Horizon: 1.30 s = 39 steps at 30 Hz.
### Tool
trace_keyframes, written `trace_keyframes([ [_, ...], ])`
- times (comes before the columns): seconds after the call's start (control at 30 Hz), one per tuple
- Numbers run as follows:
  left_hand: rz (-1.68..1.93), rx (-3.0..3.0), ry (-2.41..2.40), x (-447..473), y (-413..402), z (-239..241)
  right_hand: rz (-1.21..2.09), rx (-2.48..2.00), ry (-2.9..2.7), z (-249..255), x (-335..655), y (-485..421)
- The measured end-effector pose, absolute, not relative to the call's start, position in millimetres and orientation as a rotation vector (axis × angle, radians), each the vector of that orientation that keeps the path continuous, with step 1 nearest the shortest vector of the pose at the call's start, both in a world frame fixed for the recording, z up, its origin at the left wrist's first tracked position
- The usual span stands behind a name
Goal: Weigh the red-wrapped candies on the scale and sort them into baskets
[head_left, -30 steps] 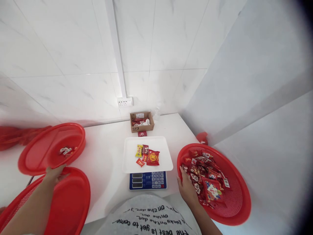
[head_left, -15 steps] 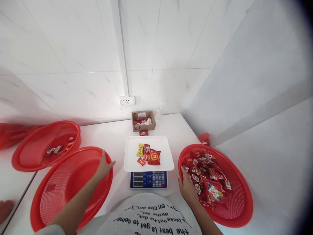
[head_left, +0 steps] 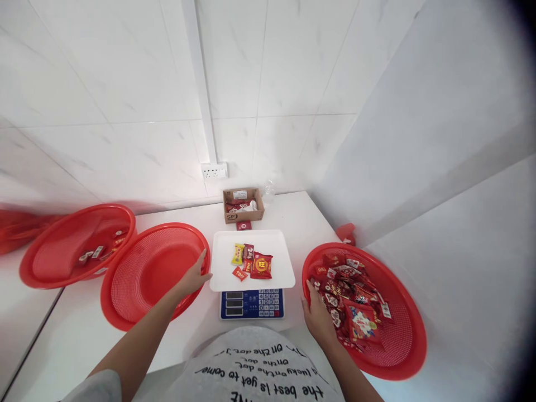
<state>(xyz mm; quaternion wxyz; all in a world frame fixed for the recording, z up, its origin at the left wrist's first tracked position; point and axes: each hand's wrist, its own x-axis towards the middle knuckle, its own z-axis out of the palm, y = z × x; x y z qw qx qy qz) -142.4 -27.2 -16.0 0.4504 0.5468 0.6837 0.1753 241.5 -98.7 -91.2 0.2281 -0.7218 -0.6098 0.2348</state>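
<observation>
Now gripping middle basket point(head_left: 154, 273) with left hand point(head_left: 193, 279), right basket point(head_left: 400, 329) with right hand point(head_left: 318, 318) – could jolt tray point(head_left: 224, 279), scattering sweets point(head_left: 261, 265), by shoving middle basket rightward

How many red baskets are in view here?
3: the far-left basket; the middle basket, left hand at its rim; the right-side basket, right hand at its rim.

A round red plastic basket point(head_left: 157, 273) sits open side up at eight o'clock, its perforated wall ringing a smooth, exposed base. Between four and five o'clock, a loaded red basket point(head_left: 400, 340) carries shiny wrapped snacks point(head_left: 355, 298), mostly red, jumbled from its seven o'clock around to twelve, leaving bare mesh at three to five o'clock.
</observation>
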Motion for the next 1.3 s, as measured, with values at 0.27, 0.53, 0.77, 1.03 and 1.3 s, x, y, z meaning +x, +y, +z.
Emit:
trace_keyframes([
  [0.27, 0.362, 1.506, 1.746, -144.6, -23.4, -13.1, 0.668, -1.995, -1.680, -90.1, 241.1, -98.5],
  [0.53, 0.226, 1.632, 1.846, -133.5, -25.4, -15.5, 0.664, -1.995, -1.688, -87.4, 240.8, -98.3],
  [0.77, 0.153, 1.711, 1.893, -122.5, -28.8, -14.0, 0.660, -1.982, -1.693, -86.4, 241.1, -99.3],
  [1.03, 0.204, 2.101, 1.829, -99.4, -35.3, -22.5, 0.680, -1.972, -1.688, -83.1, 240.5, -99.1],
  [1.3, -0.021, 2.342, 1.601, -41.9, -28.9, -17.9, 0.685, -1.942, -1.667, -83.7, 240.6, -98.6],
])
